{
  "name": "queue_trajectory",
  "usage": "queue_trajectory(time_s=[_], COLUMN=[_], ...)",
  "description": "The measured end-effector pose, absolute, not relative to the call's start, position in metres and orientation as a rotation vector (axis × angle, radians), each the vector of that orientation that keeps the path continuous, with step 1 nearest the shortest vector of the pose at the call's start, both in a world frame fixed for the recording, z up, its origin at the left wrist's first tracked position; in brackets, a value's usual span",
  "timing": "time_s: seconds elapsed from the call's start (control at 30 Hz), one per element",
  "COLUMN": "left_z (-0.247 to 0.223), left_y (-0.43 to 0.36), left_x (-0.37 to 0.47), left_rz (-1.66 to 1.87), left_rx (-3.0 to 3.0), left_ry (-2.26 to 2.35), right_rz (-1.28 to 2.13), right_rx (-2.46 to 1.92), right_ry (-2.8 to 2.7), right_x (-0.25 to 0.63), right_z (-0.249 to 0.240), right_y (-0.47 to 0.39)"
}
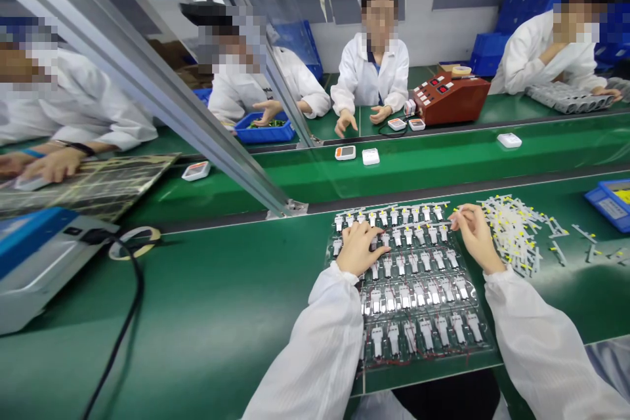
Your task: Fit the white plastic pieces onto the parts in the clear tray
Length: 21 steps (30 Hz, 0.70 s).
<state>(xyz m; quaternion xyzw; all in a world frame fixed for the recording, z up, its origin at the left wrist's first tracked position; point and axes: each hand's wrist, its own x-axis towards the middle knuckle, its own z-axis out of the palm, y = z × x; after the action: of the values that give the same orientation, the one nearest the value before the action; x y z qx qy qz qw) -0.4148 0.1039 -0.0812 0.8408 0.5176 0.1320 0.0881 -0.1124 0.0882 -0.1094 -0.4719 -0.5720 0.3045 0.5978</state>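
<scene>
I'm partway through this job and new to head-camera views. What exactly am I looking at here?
It's one picture, from a camera on a person's head, looking forward and down. There's no robot: the left hand and right hand are the wearer's own. On the green bench lies a clear tray with rows of small white parts. The left hand is over its upper left; the right is pinched at its upper right edge. Whatever either holds is too small to tell. A pile of white-and-yellow pieces lies right of the tray. Other people work beyond.
</scene>
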Motion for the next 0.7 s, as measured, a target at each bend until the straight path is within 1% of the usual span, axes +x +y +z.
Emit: queue_trajectory(time_s=[0.3, 0.7], left_z=[-0.076, -0.071], left_y=[0.101, 0.098], left_x=[-0.414, -0.412], left_rz=[0.387, 0.347], left_rx=[2.545, 2.578], left_ry=[1.476, 1.537], right_rz=[0.760, 0.814], right_rx=[-1.074, -1.057], right_ry=[-1.273, -1.214], right_x=[-0.122, -0.124], right_z=[-0.106, -0.108], right_y=[0.084, 0.085])
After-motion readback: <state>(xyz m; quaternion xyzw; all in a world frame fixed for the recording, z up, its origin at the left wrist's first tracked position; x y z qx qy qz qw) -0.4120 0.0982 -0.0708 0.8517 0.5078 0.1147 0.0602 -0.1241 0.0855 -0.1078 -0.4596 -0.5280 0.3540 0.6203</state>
